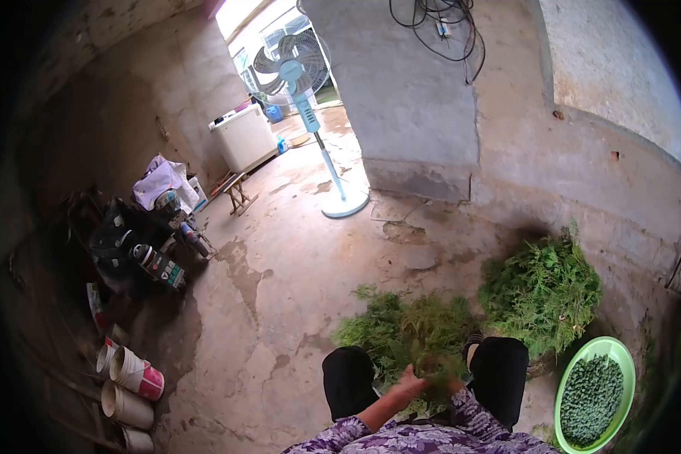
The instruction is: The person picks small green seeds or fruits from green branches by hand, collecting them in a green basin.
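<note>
My left hand [407,386] is in front of my lap between the knees, thumb up, its fingers closed at a feathery green branch [435,368]. My right hand [455,386] is close beside it, blurred and partly covered by the greenery, so its fingers do not show. Just beyond both hands lies a loose pile of leafy green branches [401,325] on the floor. A larger heap of the same branches [541,291] lies to the right. Beside my right knee, a light green basin [626,356] holds many small grey-green round pieces.
A blue standing fan [346,200] stands ahead by the open doorway, with a white washing machine [244,140] and a small wooden stool [238,193] to its left. Several buckets [125,401] and a scooter [159,227] line the left side. Cables [439,23] hang on the wall.
</note>
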`<action>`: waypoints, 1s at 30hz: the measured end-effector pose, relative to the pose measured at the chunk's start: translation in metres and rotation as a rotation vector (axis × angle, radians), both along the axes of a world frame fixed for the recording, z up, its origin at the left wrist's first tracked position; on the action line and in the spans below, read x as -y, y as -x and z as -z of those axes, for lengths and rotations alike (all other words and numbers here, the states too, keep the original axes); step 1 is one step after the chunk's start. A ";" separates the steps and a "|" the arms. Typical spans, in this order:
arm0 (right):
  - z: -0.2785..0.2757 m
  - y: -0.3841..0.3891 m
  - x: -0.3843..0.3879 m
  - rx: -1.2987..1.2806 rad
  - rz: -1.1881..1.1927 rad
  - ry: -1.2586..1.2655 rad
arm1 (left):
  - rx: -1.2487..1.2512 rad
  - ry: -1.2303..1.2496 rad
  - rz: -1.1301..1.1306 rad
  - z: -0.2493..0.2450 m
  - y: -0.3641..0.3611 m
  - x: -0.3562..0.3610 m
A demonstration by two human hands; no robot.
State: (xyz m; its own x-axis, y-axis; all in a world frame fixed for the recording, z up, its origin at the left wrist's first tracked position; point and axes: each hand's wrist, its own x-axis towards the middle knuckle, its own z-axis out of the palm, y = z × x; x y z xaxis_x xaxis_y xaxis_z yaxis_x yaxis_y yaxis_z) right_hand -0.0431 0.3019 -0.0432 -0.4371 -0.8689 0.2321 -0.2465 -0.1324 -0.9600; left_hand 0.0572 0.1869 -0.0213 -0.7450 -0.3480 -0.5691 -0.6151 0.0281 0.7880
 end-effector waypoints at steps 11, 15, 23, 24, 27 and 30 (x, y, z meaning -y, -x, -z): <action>-0.015 -0.001 0.012 0.053 0.153 -0.021 | -0.263 0.252 0.150 -0.055 -0.016 -0.007; -0.047 0.009 0.006 -0.500 0.039 -0.299 | -0.033 -0.060 -0.105 -0.065 -0.006 -0.010; -0.083 0.014 -0.006 0.211 0.070 -0.498 | -0.430 0.686 0.240 -0.052 -0.019 0.010; -0.091 0.011 -0.007 0.203 0.018 -0.221 | -0.383 0.910 0.379 -0.049 -0.019 0.014; -0.111 -0.001 0.003 0.344 0.015 -0.159 | -0.406 0.839 0.293 -0.038 -0.015 0.016; -0.064 -0.003 0.009 0.116 0.071 -0.197 | -0.385 0.182 -0.081 -0.058 -0.004 0.003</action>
State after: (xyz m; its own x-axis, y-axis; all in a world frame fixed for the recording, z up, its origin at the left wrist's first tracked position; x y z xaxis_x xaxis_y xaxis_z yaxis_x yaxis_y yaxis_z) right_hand -0.0401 0.2926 0.0208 -0.5128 -0.8585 0.0059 -0.1351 0.0739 -0.9881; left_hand 0.0614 0.1839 0.0364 -0.8570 -0.4831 -0.1793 -0.2833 0.1511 0.9470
